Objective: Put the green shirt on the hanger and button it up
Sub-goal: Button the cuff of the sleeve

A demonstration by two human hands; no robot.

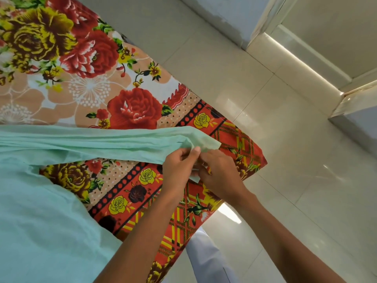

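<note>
Both hands meet at the end of a bunched strip of the green shirt (87, 142). The left hand (179, 167) pinches the pale fabric between thumb and curled fingers, and the right hand (220, 172) grips the same edge just beside it, fingers curled around a fold. The shirt stretches away to the left across a bed covered by a floral sheet (126, 103), with its wider body lying at lower left. Pale floor tiles (285, 160) lie beyond the bed's corner.
</note>
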